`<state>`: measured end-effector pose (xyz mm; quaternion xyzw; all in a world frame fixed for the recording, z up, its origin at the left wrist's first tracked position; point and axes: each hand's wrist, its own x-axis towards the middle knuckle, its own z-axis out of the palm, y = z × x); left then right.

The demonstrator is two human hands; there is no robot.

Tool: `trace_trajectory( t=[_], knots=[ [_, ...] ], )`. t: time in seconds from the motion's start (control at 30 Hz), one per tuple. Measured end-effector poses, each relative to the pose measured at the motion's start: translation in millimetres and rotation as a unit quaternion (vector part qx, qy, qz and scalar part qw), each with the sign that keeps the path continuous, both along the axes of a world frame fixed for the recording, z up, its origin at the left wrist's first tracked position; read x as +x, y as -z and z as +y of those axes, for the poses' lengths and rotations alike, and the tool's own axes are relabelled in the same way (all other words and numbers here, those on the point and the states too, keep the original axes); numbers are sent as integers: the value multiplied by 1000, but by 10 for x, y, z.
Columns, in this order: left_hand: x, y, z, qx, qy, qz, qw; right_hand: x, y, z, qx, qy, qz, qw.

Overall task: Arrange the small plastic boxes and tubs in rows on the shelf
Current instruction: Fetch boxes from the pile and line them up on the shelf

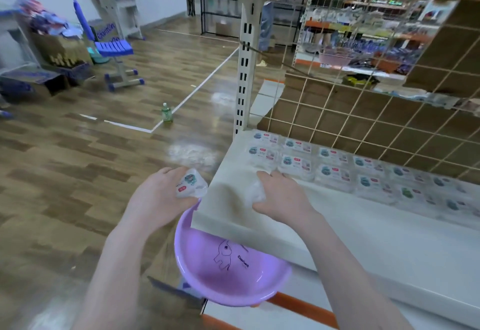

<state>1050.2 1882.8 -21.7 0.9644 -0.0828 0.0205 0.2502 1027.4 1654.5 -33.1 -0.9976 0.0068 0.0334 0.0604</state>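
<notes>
From the head camera, the person is standing at the end of a white shelf (350, 228). The left hand (158, 197) is hanging just off the end of the shelf, above a purple basin (228, 277). Its grip is curling around a small clear box (191, 184) with a label on top, and the box is tilting to one side. The right hand (280, 197) is resting on the shelf near its left end. Its grip is closing around a second clear tub (257, 192), which is looking blurry, so its label is too hard to see.

More boxes (335, 171) are lying flat on the shelf in rows along the back, each one with a blue and red label. They are sitting side by side, just in front of a wire grid (363, 111) with brown cardboard behind it. The nearest ones are just beside the right hand's fingers.

The purple basin is sitting lower down, partly under the shelf edge. A little elephant drawing is showing inside it.

Off to the left, a green bottle (166, 113) is standing on the wooden floor (65, 161) beside a white line. Farther back, a blue chair (109, 46) is standing near some open cardboard cartons (33, 80).
</notes>
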Motion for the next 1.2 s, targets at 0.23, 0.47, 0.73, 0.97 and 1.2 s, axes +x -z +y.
trace_trajectory(
  t=[0.23,0.47,0.73,0.97,1.2],
  knots=[
    [-58,16,60,-5,-2,12,1000,76,-59,65,166,34,-21,985],
    [-102,10,12,-4,-17,20,1000,-34,-23,-59,336,77,-86,935],
    [-114,15,-186,-10,-25,12,1000,-446,111,-418,510,97,-130,845],
    [-124,38,-396,-13,-4,0,1000,-728,131,-670,473,90,-129,867],
    [-100,87,-520,-9,7,-9,1000,-841,278,-949,332,90,-88,935]
  ],
)
